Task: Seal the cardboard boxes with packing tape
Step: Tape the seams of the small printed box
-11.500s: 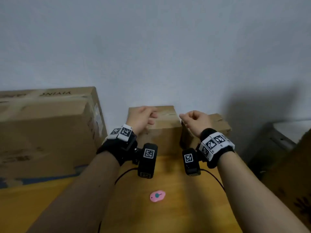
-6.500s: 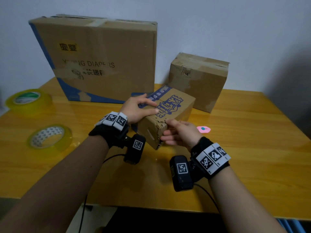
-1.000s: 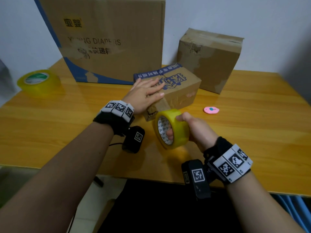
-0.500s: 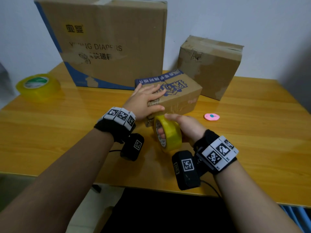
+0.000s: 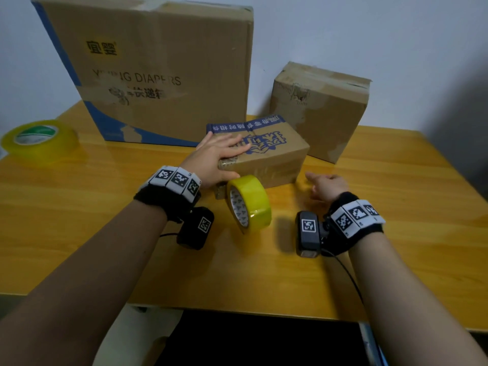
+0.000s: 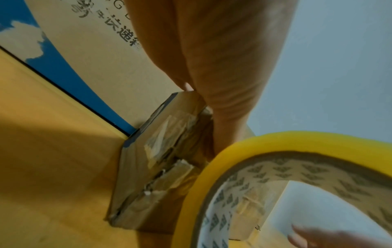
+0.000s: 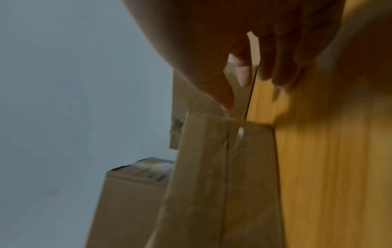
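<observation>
- Our left hand (image 5: 220, 157) lies flat, fingers straight, pressing the small box (image 5: 266, 151).
- Our right hand (image 5: 326, 184) hangs loose and empty beside that box.
- The tape roll (image 5: 249, 203) stands on edge on the counter (image 5: 79, 207) between our hands.

A glossy yellow wooden surface (image 5: 396, 207) fills the middle. At 12 o'clock rises a plain pale grey-white wall (image 5: 369, 35), shadowed toward 3 o'clock. Pale floor (image 5: 137, 336) shows at 6 o'clock.
</observation>
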